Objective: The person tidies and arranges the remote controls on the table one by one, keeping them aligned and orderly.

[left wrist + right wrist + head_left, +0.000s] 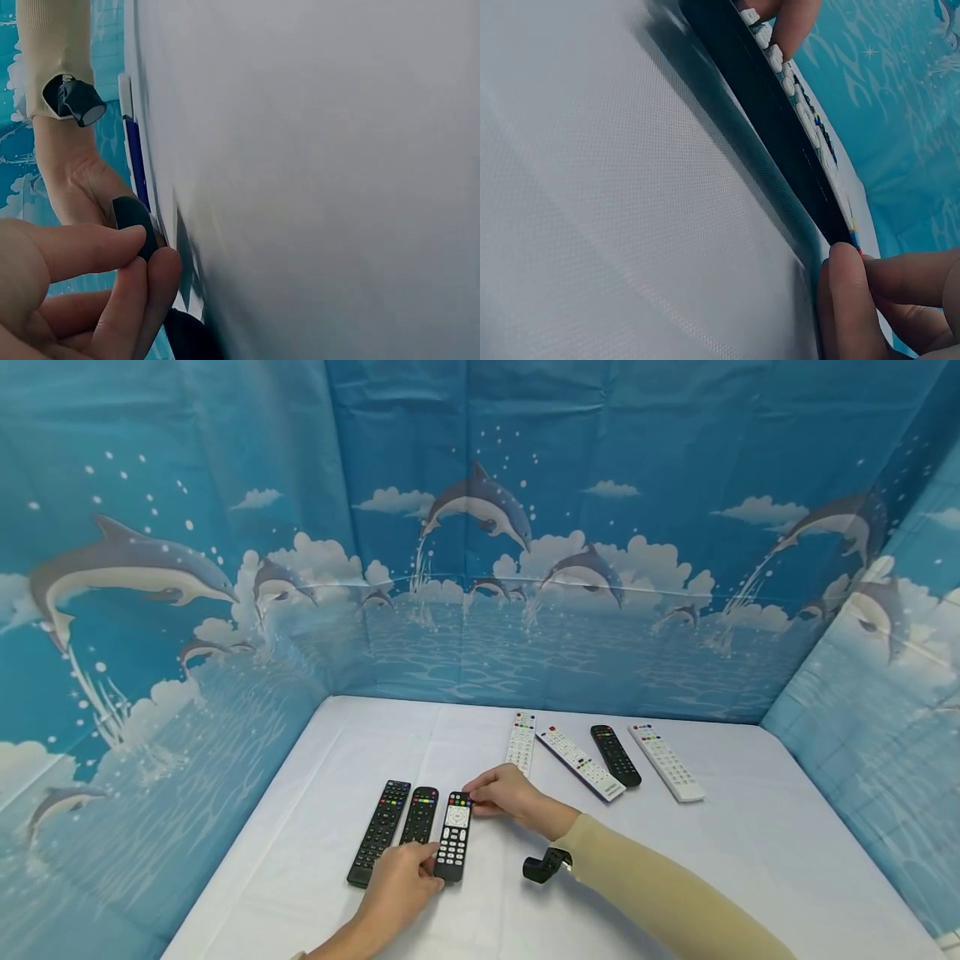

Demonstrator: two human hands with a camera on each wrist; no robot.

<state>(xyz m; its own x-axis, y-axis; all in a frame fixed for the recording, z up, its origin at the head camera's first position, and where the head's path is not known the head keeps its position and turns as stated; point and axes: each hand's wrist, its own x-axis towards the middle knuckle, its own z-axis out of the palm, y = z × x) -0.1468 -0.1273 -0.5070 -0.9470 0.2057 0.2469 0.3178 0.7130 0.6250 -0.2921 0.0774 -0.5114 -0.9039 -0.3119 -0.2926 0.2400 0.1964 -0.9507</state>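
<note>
A black remote control (453, 837) with white buttons lies between my two hands, close over the white cloth. My left hand (401, 883) pinches its near end between thumb and fingers; the left wrist view shows that dark end of the remote (135, 217) in the grip. At the far right corner, my right hand (510, 795) pinches the same remote. Its dark side (772, 120) and a shadow on the cloth show in the right wrist view. To the left lie another black remote (420, 814), partly covered by my left hand, and a longer black remote (381, 827).
Behind my right hand lie a white remote (522, 739), a white remote with a dark blue edge (581, 762), a small black remote (615, 755) and another white remote (666, 762). A dolphin-print curtain (480, 635) rises along the back and sides of the white table (750, 860).
</note>
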